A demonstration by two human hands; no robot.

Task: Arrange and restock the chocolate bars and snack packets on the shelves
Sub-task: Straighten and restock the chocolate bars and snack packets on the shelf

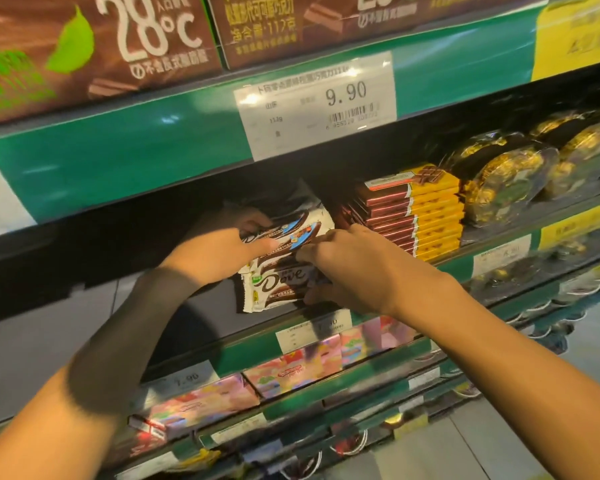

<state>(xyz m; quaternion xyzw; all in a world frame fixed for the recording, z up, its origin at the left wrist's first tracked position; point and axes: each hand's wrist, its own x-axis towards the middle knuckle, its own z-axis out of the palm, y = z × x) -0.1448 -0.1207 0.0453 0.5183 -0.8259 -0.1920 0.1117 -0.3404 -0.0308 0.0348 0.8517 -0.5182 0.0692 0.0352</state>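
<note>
Both hands reach into the second shelf, where several white-and-brown Dove chocolate bars (274,285) lie in a loose stack. My left hand (219,247) grips the upper bars (291,226) from the left, thumb on top and fingers behind. My right hand (347,268) pinches the right end of the same bars, with its thumb under the lowest Dove bar. The bars tilt toward me over the shelf's front lip.
A neat stack of yellow-and-brown bars (426,216) stands just right of the Dove bars, then gold foil chocolates in clear packs (499,181). Big brown boxes (94,46) fill the shelf above its green rail (136,161). Pink packets (291,372) lie on the lower shelf.
</note>
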